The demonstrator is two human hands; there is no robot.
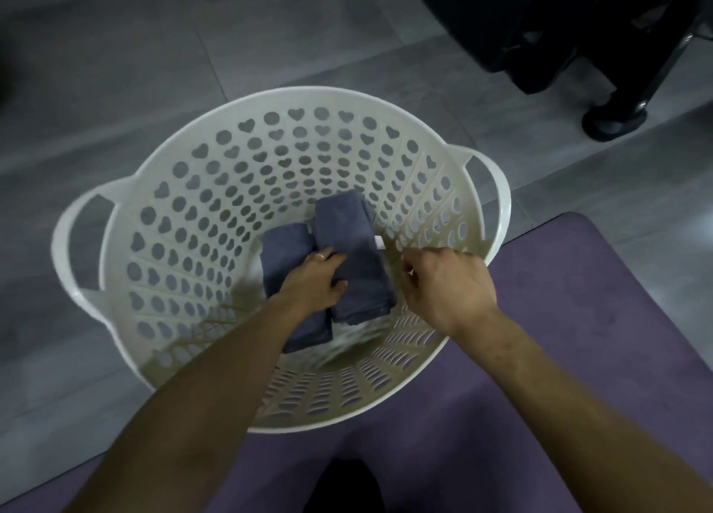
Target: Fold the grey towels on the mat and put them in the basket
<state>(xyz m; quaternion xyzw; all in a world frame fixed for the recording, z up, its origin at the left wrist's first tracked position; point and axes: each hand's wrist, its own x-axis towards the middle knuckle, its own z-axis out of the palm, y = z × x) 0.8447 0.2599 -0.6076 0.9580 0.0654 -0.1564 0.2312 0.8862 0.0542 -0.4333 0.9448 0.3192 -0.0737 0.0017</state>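
Down inside the basket (497, 188), a folded grey towel (349, 250) is gripped along its left edge by the left hand (314, 281), thumb on top and fingers curled beneath. Just left of that grip, partly under the wrist, a second folded towel (285, 250) is already laid. To the right, the right hand (443, 285) is held loosely curled and empty. The fold is best lowered flat beside its neighbour before being released, above the purple mat (559, 358).

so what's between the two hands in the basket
In the head view, the folded grey towel lies between the left hand and the right hand, inside the white basket.
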